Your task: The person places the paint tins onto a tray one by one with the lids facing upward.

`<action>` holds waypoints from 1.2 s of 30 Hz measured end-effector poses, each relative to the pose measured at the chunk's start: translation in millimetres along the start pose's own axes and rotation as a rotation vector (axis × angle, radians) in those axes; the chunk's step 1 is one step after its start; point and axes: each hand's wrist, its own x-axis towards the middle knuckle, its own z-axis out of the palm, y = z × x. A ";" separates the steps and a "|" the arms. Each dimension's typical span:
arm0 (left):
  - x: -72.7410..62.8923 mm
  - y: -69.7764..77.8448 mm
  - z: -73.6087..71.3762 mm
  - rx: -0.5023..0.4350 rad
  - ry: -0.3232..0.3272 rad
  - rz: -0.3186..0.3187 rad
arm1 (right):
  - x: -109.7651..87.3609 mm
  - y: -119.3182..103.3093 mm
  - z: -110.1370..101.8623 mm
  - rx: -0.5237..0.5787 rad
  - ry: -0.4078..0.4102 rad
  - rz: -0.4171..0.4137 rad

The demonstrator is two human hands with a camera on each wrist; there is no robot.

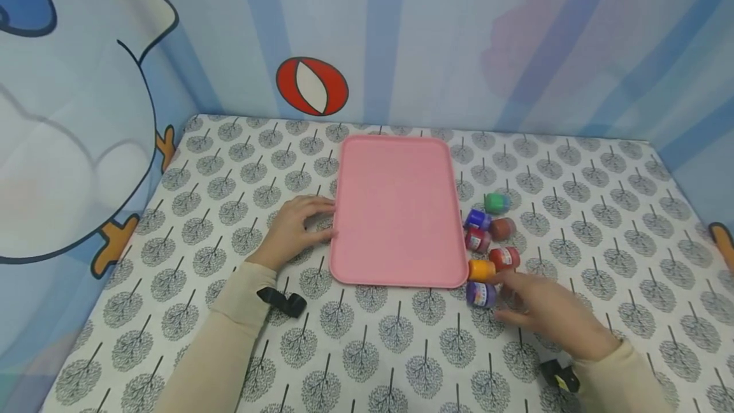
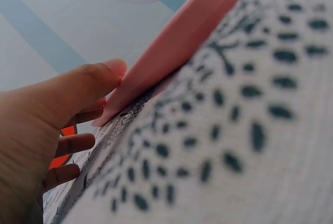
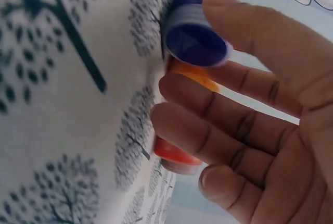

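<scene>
A pink tray (image 1: 399,209) lies flat on the patterned cloth. At its left edge, my left hand (image 1: 302,225) touches the rim with thumb and fingertips; in the left wrist view the thumb (image 2: 115,67) meets the tray's side wall (image 2: 171,47). My right hand (image 1: 550,311) is beside the small paint jars to the right of the tray, fingers loosely bent. Nearest to it are an orange jar (image 1: 482,270) and a purple jar (image 1: 480,294), both lying on their sides. In the right wrist view the thumb overlaps the purple jar (image 3: 195,41), and the other fingers curve past it.
Further up the tray's right side lie a red jar (image 1: 504,258), a dark red jar (image 1: 478,239), a brown jar (image 1: 503,229), a blue jar (image 1: 478,220) and a green jar (image 1: 496,202). A cartoon-printed curtain (image 1: 436,37) stands behind the table.
</scene>
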 end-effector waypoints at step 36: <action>1.4 0.5 1.5 0.022 0.002 -0.020 | 24.4 -41.5 -9.2 -0.168 0.191 -0.225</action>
